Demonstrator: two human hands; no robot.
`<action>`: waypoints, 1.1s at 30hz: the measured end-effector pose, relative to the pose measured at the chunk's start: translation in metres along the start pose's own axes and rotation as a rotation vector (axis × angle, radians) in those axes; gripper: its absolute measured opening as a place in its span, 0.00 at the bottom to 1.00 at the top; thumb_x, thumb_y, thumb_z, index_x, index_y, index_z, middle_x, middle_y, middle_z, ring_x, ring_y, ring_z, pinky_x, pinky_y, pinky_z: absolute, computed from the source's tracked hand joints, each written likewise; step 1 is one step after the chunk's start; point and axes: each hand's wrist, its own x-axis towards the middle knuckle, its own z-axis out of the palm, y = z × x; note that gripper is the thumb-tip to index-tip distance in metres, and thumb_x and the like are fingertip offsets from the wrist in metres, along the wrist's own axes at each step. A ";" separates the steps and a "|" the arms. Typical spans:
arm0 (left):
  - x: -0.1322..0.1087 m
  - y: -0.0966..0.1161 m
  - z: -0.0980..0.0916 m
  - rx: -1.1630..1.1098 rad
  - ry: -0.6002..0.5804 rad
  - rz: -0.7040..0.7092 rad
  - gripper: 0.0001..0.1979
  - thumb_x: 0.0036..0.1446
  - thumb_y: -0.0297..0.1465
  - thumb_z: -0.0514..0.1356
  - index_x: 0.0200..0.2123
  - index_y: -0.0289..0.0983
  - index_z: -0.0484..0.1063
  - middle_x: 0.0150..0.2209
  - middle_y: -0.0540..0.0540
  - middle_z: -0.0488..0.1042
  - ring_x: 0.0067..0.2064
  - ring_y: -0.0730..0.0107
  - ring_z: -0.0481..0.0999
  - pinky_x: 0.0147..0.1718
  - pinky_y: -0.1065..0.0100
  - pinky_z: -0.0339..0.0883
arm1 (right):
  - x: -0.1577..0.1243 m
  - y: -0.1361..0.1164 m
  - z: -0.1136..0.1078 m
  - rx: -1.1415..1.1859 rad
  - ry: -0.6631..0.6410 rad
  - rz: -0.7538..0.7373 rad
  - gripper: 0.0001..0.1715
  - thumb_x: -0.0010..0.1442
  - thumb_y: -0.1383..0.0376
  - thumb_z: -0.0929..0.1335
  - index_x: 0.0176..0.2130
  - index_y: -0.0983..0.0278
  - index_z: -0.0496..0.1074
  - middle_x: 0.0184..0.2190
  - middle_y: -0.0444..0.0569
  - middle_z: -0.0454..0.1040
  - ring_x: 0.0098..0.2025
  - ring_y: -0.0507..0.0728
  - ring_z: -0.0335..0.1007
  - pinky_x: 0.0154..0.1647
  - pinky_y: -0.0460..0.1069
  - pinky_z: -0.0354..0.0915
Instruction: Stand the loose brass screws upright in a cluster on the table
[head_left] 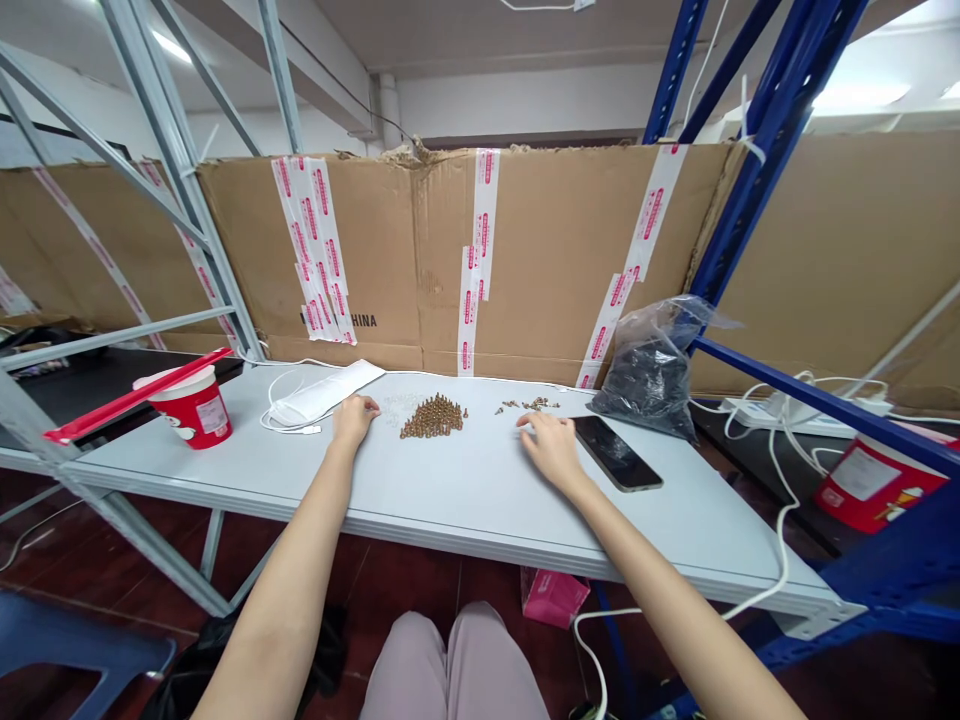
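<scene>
Screw sorting seems in hand: left hand (352, 415) curled just left of the brass screw pile (433, 417), contents unclear; right hand (550, 445) flat and empty, right of it. Picking one needs a fine pinch.

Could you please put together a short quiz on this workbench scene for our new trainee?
1. True or false: the pile of brass screws lies between the left hand and the right hand.
2. The phone lies: A) left of the left hand; B) just right of the right hand; C) on top of the pile of brass screws.
3. Fill in: the red cup stands near the ____ end of the table.
Key: 1 true; 2 B; 3 left.
</scene>
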 end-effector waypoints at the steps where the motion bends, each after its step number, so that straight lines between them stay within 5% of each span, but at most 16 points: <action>1: 0.000 0.001 0.000 0.012 0.011 0.010 0.08 0.51 0.33 0.56 0.34 0.39 0.74 0.38 0.45 0.73 0.41 0.64 0.71 0.37 0.69 0.61 | 0.006 -0.008 0.008 0.033 -0.034 -0.013 0.11 0.56 0.68 0.59 0.37 0.62 0.68 0.40 0.49 0.72 0.45 0.57 0.61 0.45 0.52 0.46; 6: -0.005 0.002 -0.002 0.105 0.072 0.089 0.10 0.53 0.31 0.54 0.33 0.37 0.74 0.37 0.43 0.73 0.40 0.62 0.71 0.37 0.67 0.61 | 0.046 -0.035 0.051 0.114 -0.075 0.030 0.11 0.55 0.67 0.62 0.39 0.61 0.69 0.39 0.47 0.72 0.44 0.56 0.62 0.43 0.50 0.49; 11: -0.006 0.005 -0.003 0.233 0.100 0.148 0.12 0.54 0.31 0.51 0.32 0.36 0.74 0.35 0.40 0.74 0.42 0.57 0.69 0.38 0.64 0.61 | 0.076 -0.037 0.080 0.098 -0.111 0.067 0.10 0.54 0.62 0.65 0.37 0.61 0.72 0.39 0.49 0.71 0.45 0.57 0.61 0.43 0.49 0.51; 25: -0.001 0.024 0.009 0.070 0.241 0.292 0.14 0.56 0.35 0.48 0.32 0.36 0.72 0.35 0.43 0.74 0.39 0.58 0.68 0.37 0.63 0.59 | 0.082 -0.029 0.096 0.138 -0.109 0.083 0.08 0.52 0.60 0.67 0.34 0.57 0.74 0.38 0.46 0.73 0.45 0.56 0.63 0.45 0.52 0.52; 28: -0.003 0.048 0.006 -0.048 0.305 0.306 0.14 0.56 0.36 0.49 0.32 0.37 0.72 0.34 0.44 0.74 0.39 0.60 0.68 0.37 0.64 0.59 | 0.083 -0.028 0.097 0.232 -0.060 0.144 0.05 0.52 0.62 0.67 0.31 0.57 0.74 0.35 0.45 0.75 0.43 0.56 0.65 0.46 0.52 0.53; 33: 0.001 0.125 -0.002 -0.256 0.301 0.456 0.13 0.56 0.36 0.51 0.31 0.38 0.72 0.33 0.45 0.74 0.39 0.63 0.68 0.38 0.66 0.59 | 0.085 -0.027 0.097 0.610 -0.017 0.250 0.09 0.51 0.66 0.66 0.34 0.61 0.75 0.32 0.46 0.77 0.35 0.52 0.71 0.40 0.46 0.61</action>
